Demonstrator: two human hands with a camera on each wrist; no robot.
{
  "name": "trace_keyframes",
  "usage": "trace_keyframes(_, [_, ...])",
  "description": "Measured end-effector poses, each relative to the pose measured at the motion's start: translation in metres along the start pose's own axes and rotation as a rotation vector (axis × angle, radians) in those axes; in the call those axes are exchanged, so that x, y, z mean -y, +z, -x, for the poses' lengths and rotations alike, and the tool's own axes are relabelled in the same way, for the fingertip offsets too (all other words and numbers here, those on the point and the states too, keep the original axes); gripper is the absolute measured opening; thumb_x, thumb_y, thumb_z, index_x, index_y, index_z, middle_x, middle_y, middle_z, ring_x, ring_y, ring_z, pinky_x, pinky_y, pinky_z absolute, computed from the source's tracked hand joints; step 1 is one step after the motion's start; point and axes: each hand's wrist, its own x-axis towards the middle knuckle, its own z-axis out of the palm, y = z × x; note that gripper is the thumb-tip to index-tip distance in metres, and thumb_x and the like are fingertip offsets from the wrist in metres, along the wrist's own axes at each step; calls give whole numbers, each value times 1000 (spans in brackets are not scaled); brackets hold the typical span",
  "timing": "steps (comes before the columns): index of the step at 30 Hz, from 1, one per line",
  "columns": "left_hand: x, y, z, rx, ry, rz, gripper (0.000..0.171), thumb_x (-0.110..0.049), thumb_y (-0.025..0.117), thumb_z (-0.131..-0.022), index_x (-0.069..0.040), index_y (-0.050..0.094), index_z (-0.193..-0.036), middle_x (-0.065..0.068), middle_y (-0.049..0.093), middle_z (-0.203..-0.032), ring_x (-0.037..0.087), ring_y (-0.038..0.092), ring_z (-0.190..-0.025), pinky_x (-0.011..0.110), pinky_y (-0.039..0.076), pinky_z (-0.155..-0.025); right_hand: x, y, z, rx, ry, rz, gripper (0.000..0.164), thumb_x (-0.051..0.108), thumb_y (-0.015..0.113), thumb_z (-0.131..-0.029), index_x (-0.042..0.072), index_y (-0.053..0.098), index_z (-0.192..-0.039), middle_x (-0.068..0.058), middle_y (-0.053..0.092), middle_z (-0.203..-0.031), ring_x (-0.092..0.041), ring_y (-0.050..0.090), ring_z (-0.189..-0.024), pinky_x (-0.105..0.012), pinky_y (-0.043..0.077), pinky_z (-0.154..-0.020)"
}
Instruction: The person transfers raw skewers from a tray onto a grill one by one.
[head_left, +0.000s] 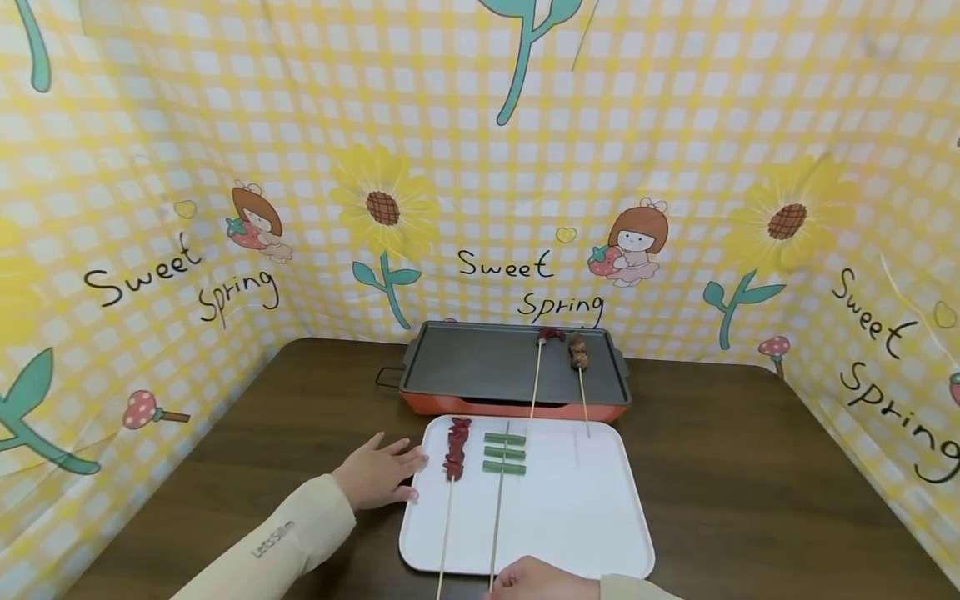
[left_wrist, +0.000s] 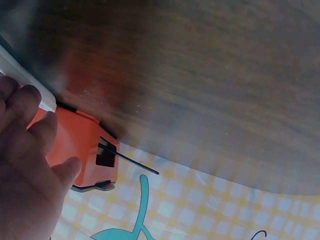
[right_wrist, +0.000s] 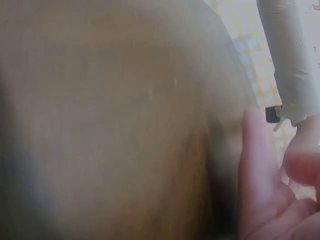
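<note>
My left hand (head_left: 382, 473) lies with spread fingers at the left rim of a white tray (head_left: 577, 508), its fingertips touching the rim. At the tray's near edge my right hand (head_left: 546, 578) pinches the stick of a green vegetable skewer (head_left: 504, 453), three short green pieces threaded crosswise. Left of it on the tray lies a skewer of dark red pieces (head_left: 456, 450), its stick pointing toward me. The right wrist view is blurred and does not show the pinched stick; the left hand (left_wrist: 30, 160) shows beside the tray's rim in the left wrist view.
Behind the tray stands an orange electric griddle (head_left: 487, 362) with a grey plate. On its right part lie a dark red curled skewer (head_left: 551, 335) and a brown meatball skewer (head_left: 577, 352), sticks overhanging the front. A wire handle (head_left: 386, 377) juts left. Checked cloth (head_left: 480, 192) surrounds the brown table (head_left: 720, 467).
</note>
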Motion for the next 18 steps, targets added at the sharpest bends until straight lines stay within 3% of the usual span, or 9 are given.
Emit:
trace_keyframes(5, [0, 0, 4, -11, 2, 5, 57, -47, 55, -91, -16, 53, -139, -1, 51, -141, 22, 42, -133, 52, 29, -107, 6, 9, -4, -154, 29, -32, 37, 19, 53, -98, -16, 63, -93, 10, 50, -57, 1, 43, -52, -15, 35, -53])
trace_keyframes(9, [-1, 2, 4, -10, 17, 21, 56, -45, 56, -91, -15, 54, -138, 0, 51, -141, 23, 42, -133, 53, 29, -107, 6, 11, -1, -224, 14, -43, 31, 15, 56, -95, -14, 64, -91, 10, 54, -59, 1, 47, -55, -15, 39, -56])
trace_keyframes(18, [1, 5, -1, -11, -4, -4, 57, -47, 56, -91, -16, 53, -139, -1, 50, -142, 23, 42, -134, 53, 28, -108, 4, 9, 2, -316, 24, -291, 20, 0, 62, -87, -12, 58, -103, 1, 65, -70, -3, 61, -59, -16, 50, -58])
